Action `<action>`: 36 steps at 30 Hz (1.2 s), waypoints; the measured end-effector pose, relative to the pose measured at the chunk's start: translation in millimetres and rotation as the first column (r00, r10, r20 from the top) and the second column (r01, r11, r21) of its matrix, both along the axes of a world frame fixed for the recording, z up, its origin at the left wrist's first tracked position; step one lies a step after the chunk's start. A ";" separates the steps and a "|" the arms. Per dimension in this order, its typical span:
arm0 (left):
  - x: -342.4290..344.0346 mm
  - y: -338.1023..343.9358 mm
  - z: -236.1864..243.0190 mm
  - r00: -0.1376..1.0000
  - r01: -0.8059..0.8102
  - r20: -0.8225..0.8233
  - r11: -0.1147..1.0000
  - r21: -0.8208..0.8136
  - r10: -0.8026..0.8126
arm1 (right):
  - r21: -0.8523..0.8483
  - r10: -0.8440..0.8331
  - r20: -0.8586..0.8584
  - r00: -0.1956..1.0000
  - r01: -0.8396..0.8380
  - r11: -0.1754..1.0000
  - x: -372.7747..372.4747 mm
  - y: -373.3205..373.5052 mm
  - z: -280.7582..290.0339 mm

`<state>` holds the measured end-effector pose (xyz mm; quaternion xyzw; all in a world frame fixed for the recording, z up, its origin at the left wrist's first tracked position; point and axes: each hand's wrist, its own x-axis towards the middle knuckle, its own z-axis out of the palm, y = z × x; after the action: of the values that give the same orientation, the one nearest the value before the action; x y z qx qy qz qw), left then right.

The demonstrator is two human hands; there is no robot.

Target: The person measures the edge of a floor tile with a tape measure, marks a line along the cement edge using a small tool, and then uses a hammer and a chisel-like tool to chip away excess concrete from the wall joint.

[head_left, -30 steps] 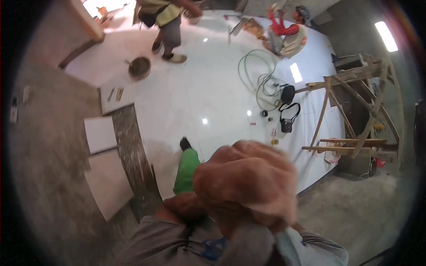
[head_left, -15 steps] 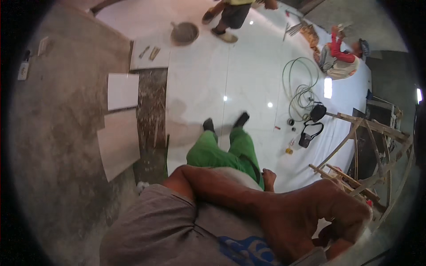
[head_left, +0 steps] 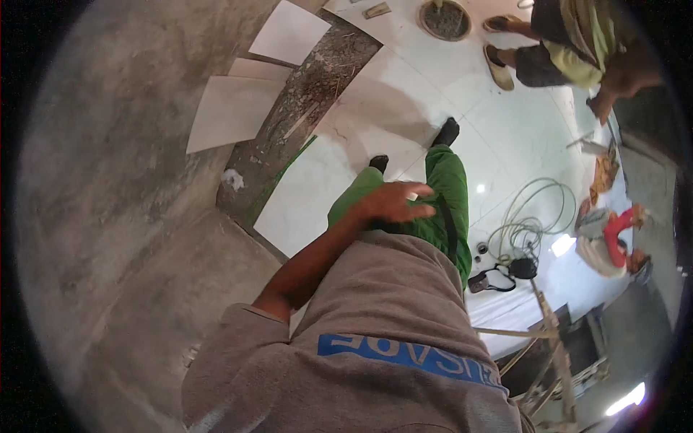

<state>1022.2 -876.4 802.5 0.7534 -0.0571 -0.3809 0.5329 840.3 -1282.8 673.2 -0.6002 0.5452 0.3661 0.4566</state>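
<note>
The bare left hand, its fingers apart, lies before the front of the wearer's loose green cloth trousers, just below the hem of a grey-brown cloth T-shirt with a blue printed band; whether it presses on the cloth I cannot tell. A small pale patch shows at the fingers, either a little object or white floor glimpsed through the gap. The right hand is out of view, so its grip cannot be told. The trousers are on the wearer's legs, a long black strap running down 1 thigh, and 2 dark-covered feet stand on glossy white floor tiles. The step in hand looks like standing or walking with no tool visibly held; any reach to the floor from here would call for a bend and a free hand. Farther out on the right lie a small dark bag and a loosely coiled pale green hose, near a rough wooden frame. Ahead, a round bucket of grey mix stands near a co-worker in a yellow-green top. To the left, flat pale panels lie beside a dark rubble strip.
</note>
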 end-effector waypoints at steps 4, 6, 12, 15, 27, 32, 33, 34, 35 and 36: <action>19.5 20.5 -24.1 0.907 0.035 -0.412 0.961 0.274 0.084 | -0.032 0.048 0.176 0.983 -0.043 0.999 172.6 -72.9 -4.7; 7.7 19.1 -26.3 0.848 -0.372 -0.267 0.874 0.314 0.457 | -0.135 0.209 0.267 0.941 -0.178 0.975 275.3 -97.7 8.0; -1.9 8.5 -92.6 0.623 -0.692 -0.129 0.621 0.370 0.771 | -0.241 0.352 0.604 0.715 -0.257 0.936 491.7 -125.1 29.9; 15.1 3.4 -96.5 0.205 -0.897 -0.425 0.343 0.279 0.882 | -0.110 0.242 0.658 0.713 -0.228 0.968 550.0 -71.8 57.4; 44.4 102.5 -224.1 0.855 -0.411 -0.044 0.728 0.549 0.516 | -0.016 0.043 0.660 0.750 -0.043 0.999 683.2 113.6 103.7; 131.8 156.1 -215.2 0.740 -0.520 -0.162 0.708 0.478 0.653 | -0.173 -0.059 0.658 0.750 0.227 0.958 721.0 116.9 93.2; 164.6 173.8 -213.8 0.738 -0.537 -0.152 0.708 0.459 0.658 | -0.168 -0.092 0.672 0.734 0.273 0.947 721.0 102.0 77.5; 190.3 204.3 -206.8 0.726 -0.557 -0.125 0.684 0.471 0.677 | -0.186 -0.125 0.677 0.725 0.333 0.924 725.1 116.3 79.1; 220.8 232.5 -199.5 0.699 -0.595 -0.089 0.646 0.478 0.709 | -0.202 -0.154 0.687 0.710 0.391 0.898 732.2 128.9 83.1; 255.5 254.4 -193.9 0.650 -0.653 -0.071 0.604 0.457 0.757 | -0.205 -0.179 0.658 0.732 0.402 0.892 733.2 125.9 82.7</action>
<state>1277.7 -622.0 608.6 0.7471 0.3944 -0.2347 0.4809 1573.4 -1156.9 755.9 -0.6608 0.5055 -0.0278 0.5541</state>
